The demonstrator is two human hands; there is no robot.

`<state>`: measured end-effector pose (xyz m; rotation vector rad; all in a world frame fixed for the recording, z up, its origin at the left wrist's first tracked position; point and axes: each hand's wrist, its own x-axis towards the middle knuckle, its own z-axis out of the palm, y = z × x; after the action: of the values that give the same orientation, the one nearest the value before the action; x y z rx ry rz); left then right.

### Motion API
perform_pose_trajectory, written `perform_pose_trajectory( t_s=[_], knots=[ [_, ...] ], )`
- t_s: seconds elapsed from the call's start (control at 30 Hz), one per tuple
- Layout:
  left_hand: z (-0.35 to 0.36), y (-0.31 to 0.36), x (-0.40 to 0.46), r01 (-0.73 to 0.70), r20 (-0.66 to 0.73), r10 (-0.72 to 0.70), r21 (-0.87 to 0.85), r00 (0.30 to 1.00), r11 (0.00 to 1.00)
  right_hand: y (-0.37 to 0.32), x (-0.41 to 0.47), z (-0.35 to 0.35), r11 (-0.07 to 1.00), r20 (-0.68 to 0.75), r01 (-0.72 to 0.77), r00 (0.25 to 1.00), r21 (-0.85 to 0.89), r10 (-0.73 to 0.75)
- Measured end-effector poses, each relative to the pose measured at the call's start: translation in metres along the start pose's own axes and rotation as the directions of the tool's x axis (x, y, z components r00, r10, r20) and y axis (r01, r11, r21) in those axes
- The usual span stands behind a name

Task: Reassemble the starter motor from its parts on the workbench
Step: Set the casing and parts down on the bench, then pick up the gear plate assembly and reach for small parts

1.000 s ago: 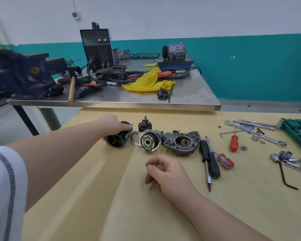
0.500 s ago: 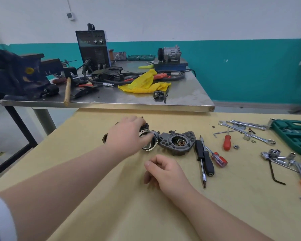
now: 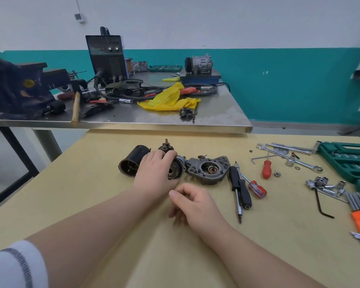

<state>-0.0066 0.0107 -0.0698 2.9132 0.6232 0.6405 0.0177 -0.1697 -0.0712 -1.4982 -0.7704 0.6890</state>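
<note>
Starter motor parts lie in a row on the tan workbench (image 3: pixel 92 204). A black cylindrical motor housing (image 3: pixel 131 163) lies on its side at the left. My left hand (image 3: pixel 156 171) reaches over the middle part, a round black and silver end piece (image 3: pixel 176 170), with fingers curled over its top. A small black solenoid cap (image 3: pixel 166 146) stands just behind. The grey cast nose housing (image 3: pixel 209 169) lies to the right. My right hand (image 3: pixel 192 202) rests on the bench in front, fingers loosely curled, holding nothing.
Black-handled and red-handled screwdrivers (image 3: pixel 240 187) lie right of the nose housing. Wrenches (image 3: pixel 289 156), sockets (image 3: pixel 322 183), hex keys and a green tool case (image 3: pixel 347 161) fill the right side. Behind stands a steel table (image 3: pixel 216 115) with a vise, welder and yellow rag.
My left hand moved right from the black cylindrical housing onto the round middle piece. The right hand stayed in place on the bench.
</note>
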Motion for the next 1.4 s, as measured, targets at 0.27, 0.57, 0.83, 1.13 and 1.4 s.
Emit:
perform_pose_trajectory(
  t_s=[0.27, 0.57, 0.83, 1.13, 1.4],
  knots=[
    [-0.03, 0.001, -0.017, -0.082, -0.037, 0.076, -0.177, 0.996, 0.981, 0.003, 0.002, -0.001, 1.0, -0.01, 0.009, 1.0, 0.003, -0.009],
    [-0.062, 0.005, -0.06, 0.169, 0.058, -0.237, -0.859, 0.97, 0.482, 0.0, -0.001, -0.002, 0.998, -0.054, 0.024, 0.998, 0.05, -0.021],
    [-0.04, -0.002, -0.07, 0.293, 0.256, -0.346, -0.954, 0.903, 0.058, -0.001, -0.018, -0.003, 0.987, -0.27, 0.155, 0.949, -0.049, -0.163],
    [-0.034, -0.005, -0.066, 0.452, 0.682, -0.105, -0.584, 0.724, -0.674, 0.007, -0.003, -0.016, 0.958, -0.507, 0.232, 0.814, -0.168, -0.285],
    [-0.021, -0.013, -0.064, 0.411, 0.701, -0.053, -0.477, 0.712, -0.777, -0.022, 0.036, -0.048, 0.762, -0.397, 0.086, 0.813, -0.642, -0.426]
  ],
)
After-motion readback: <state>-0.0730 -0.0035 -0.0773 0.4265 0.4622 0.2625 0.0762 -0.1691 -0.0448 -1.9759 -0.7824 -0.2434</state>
